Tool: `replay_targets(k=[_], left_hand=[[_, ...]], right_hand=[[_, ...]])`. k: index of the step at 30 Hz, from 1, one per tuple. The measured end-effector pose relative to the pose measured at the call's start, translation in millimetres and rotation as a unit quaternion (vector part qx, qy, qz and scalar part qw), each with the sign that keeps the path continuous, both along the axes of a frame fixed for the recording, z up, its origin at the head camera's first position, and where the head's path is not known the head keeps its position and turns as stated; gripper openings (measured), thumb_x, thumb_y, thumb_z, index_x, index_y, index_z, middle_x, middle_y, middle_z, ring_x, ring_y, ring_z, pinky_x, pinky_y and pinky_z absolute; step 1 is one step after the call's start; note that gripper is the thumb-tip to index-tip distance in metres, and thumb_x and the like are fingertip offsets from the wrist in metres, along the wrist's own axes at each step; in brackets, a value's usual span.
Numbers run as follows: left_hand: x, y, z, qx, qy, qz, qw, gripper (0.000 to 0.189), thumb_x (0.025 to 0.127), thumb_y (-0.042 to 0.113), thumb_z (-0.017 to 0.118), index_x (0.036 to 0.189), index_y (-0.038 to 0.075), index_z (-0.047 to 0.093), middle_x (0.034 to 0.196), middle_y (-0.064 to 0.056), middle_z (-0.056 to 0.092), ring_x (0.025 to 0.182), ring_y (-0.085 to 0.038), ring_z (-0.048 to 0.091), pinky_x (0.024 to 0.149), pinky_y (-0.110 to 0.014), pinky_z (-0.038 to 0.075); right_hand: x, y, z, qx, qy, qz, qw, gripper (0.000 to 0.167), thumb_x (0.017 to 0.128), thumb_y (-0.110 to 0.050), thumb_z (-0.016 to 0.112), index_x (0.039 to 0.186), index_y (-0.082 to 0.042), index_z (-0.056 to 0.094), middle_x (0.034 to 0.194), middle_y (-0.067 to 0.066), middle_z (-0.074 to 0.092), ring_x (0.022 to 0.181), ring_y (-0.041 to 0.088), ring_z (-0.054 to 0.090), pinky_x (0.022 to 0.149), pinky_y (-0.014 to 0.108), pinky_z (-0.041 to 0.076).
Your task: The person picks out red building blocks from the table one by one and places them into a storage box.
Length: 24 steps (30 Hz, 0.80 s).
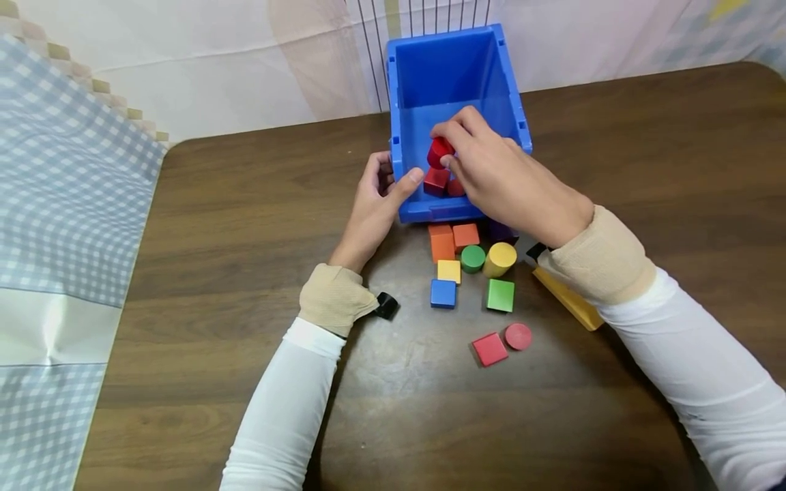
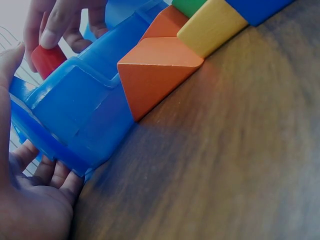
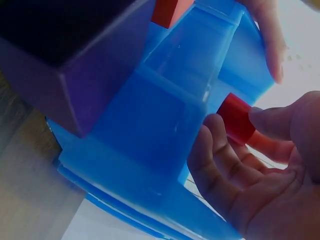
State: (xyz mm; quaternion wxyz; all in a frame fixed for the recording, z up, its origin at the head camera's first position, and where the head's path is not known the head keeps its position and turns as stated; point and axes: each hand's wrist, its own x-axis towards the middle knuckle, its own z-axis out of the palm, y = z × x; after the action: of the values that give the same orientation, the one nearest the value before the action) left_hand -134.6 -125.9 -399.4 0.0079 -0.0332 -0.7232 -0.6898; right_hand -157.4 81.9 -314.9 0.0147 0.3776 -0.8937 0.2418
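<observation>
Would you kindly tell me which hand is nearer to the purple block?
Right. The right hand, pinching a red block over the blue bin, is just beyond the purple block; the left hand is farther off, at the bin's left side.

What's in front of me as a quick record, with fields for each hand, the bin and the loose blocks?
Left hand: grips the left side of the blue bin
Right hand: pinches a red block over the bin
In bin: red cube; red rounded piece, partly hidden
Near side of bin: two orange blocks, green cylinder, yellow cylinder, yellow block, blue block, light green block, dark purple block
Set apart: pinkish-red square block, pinkish-red round block
Right of group: long yellow piece, partly hidden
</observation>
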Motion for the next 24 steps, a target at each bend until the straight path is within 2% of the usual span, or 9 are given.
replay_targets(k=[7,11,15,24], left_hand=[[-0.6,5.2,-1.4,-0.004,-0.004,-0.004,1.0,0.059,0.101,0.032,0.066,0.146,0.001,0.043,0.132,-0.011,0.057,0.119,-0.024,0.06,0.104,-0.034,0.054],[-1.1,7.0,-1.1,-0.007,-0.005,-0.004,0.9999,0.059,0.101,0.033,0.066,0.146,0.002,0.043,0.135,-0.013,0.057,0.119,-0.024,0.06,0.105,-0.034,0.054],[-1.6,7.4,-0.7,-0.011,-0.006,-0.005,0.9999,0.059,0.101,0.033,0.066,0.146,0.003,0.042,0.138,-0.017,0.055,0.121,-0.024,0.06,0.105,-0.034,0.054],[-1.7,5.7,-0.2,-0.007,0.0,-0.004,1.0,0.058,0.102,0.031,0.066,0.145,0.001,0.043,0.133,-0.012,0.057,0.118,-0.024,0.06,0.104,-0.034,0.054]], right_hand=[[-1.7,1.8,-1.3,0.003,0.002,-0.026,0.9997,0.038,0.11,-0.017,0.053,0.142,0.005,0.053,0.128,0.022,0.054,0.093,0.034,0.064,0.084,0.049,0.063],[-4.4,1.4,-1.2,0.004,0.011,-0.027,0.9996,0.038,0.109,-0.016,0.055,0.14,0.007,0.055,0.126,0.024,0.056,0.103,0.036,0.06,0.095,0.052,0.059],[-8.1,0.4,-0.2,0.005,0.022,-0.032,0.9992,0.04,0.107,-0.017,0.06,0.139,0.008,0.056,0.126,0.026,0.058,0.118,0.041,0.055,0.111,0.056,0.048],[-11.7,-3.8,0.3,0.012,0.028,-0.041,0.9987,0.041,0.107,-0.019,0.062,0.138,0.007,0.058,0.126,0.027,0.06,0.12,0.043,0.056,0.113,0.057,0.045]])
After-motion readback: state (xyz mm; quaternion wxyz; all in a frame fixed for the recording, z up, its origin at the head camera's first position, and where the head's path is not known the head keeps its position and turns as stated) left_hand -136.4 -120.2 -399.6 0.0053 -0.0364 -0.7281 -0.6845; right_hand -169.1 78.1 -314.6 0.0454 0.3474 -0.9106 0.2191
